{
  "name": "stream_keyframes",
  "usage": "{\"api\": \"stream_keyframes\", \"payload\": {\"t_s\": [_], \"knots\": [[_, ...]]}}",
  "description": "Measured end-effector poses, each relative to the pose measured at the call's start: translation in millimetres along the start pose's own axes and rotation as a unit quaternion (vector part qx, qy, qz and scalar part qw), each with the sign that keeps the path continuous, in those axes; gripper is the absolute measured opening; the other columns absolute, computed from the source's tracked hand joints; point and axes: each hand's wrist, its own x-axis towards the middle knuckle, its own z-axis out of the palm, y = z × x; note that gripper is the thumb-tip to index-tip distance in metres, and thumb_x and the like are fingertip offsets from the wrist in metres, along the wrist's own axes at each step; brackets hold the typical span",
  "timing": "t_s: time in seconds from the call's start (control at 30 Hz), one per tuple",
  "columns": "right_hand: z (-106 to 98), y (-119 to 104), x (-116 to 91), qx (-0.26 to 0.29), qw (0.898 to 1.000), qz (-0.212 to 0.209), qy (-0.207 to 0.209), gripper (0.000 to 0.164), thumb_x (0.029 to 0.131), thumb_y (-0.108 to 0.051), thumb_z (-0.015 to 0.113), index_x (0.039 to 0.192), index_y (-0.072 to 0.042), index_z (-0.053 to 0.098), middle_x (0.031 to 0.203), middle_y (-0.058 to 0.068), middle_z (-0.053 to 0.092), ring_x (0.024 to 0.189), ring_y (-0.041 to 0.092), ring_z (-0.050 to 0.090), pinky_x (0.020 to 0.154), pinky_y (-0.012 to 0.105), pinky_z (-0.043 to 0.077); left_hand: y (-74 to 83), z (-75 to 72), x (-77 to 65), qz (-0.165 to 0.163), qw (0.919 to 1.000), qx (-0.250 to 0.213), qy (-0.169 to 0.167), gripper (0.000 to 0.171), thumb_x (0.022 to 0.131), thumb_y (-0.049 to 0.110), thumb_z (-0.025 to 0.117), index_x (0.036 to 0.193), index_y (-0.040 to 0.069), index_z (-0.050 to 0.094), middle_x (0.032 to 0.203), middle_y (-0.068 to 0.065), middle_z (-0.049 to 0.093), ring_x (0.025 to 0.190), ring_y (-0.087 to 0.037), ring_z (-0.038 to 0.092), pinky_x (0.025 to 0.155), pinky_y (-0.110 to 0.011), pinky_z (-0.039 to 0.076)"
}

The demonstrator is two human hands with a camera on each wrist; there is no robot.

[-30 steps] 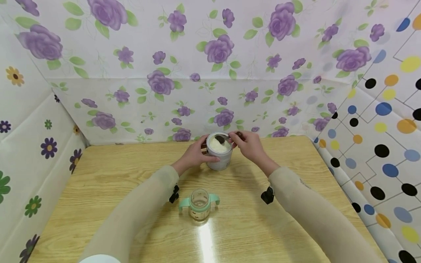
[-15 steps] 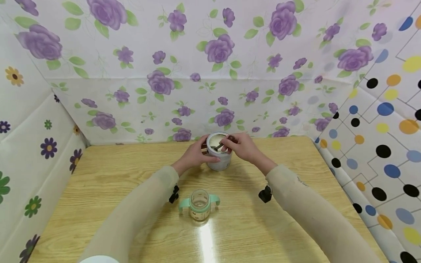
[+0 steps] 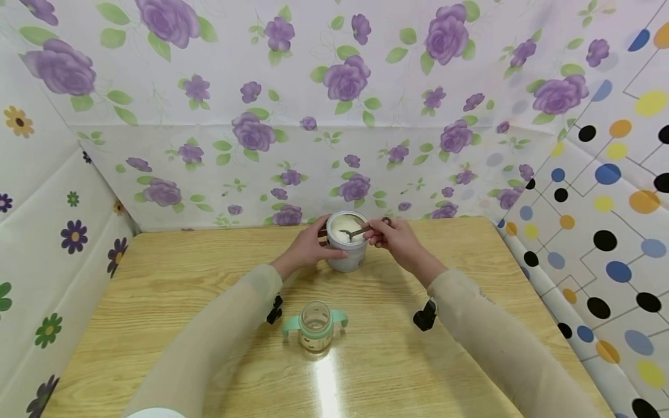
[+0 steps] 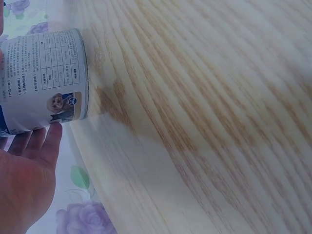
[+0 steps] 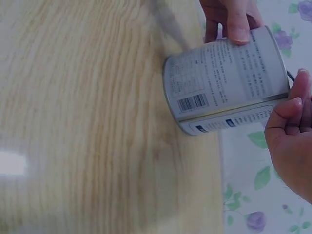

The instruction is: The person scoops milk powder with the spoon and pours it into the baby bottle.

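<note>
- Worktop (image 3: 209,278): wood-grain surface, carrying both containers.
- Bottle (image 3: 316,338): transparent, upright, nearer the wearer and well apart from the can. Mint-green collar, with a curved handle (image 3: 291,327) at each side. Mouth uncovered. Dark marks show on the lower wall; whether any liquid is inside cannot be told.
- Black wrist devices (image 3: 425,316): one at each sleeve cuff, to either side of the bottle.
- Metal can (image 3: 347,259): upright near the far edge of the worktop, top uncovered. Its pale label (image 4: 34,63) bears small print, a table and a picture of a dog; a barcode (image 5: 192,102) shows from the right wrist.
- Powder (image 3: 345,224): cream-white, inside the can, its surface below the rim.
- Spoon (image 3: 359,232): dark, slanting over the can's mouth, bowl end above or in the powder; contact cannot be confirmed.
- Left hand (image 3: 308,247): grips the can from its left, thumb across the near wall, fingers curved round the other side.
- Right hand (image 3: 395,239): at the can's right rim, thumb and fingers pinching the spoon's handle, the remaining fingers curled.
- Floral sheet (image 3: 345,145): white with purple roses, upright behind the worktop.
- Dotted sheet (image 3: 606,203): multicoloured discs joined by lines, along the right side.
</note>
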Motion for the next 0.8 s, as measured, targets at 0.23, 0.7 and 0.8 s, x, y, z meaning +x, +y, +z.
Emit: {"api": "stream_keyframes", "payload": {"t_s": [0.23, 0.7, 0.8], "knots": [[-3.3, 8.6, -5.3, 0.141, 0.988, 0.042, 0.035, 0.034, 0.117, -0.023, 0.047, 0.127, 0.003, 0.066, 0.088, -0.004, 0.074, 0.076, 0.006, 0.065, 0.067, 0.019, 0.054, -0.1, -1.2, -0.7, 0.004, 0.9999, -0.007, -0.007, 0.102, 0.085, 0.025, 0.095, 0.167, 0.021, 0.035, 0.158, -0.006, 0.051, 0.146, -0.033, 0.051, 0.117, -0.046, 0.050], [-8.6, 16.6, -9.8, 0.277, 0.957, 0.060, 0.069, 0.036, 0.117, -0.020, 0.047, 0.102, -0.005, 0.076, 0.085, 0.000, 0.077, 0.073, 0.007, 0.067, 0.066, 0.020, 0.054, -0.9, -2.3, -0.8, 0.007, 0.9999, -0.007, -0.010, 0.101, 0.086, 0.026, 0.094, 0.167, 0.023, 0.034, 0.157, -0.006, 0.051, 0.146, -0.032, 0.051, 0.116, -0.047, 0.050], [-7.6, 16.5, -9.6, 0.281, 0.955, 0.060, 0.068, 0.035, 0.117, -0.020, 0.047, 0.103, -0.006, 0.076, 0.086, 0.000, 0.077, 0.074, 0.008, 0.067, 0.067, 0.020, 0.054, -0.5, -2.0, -0.9, 0.009, 0.9999, -0.008, -0.011, 0.101, 0.086, 0.026, 0.094, 0.167, 0.024, 0.034, 0.157, -0.006, 0.051, 0.146, -0.032, 0.051, 0.116, -0.047, 0.050]]}}
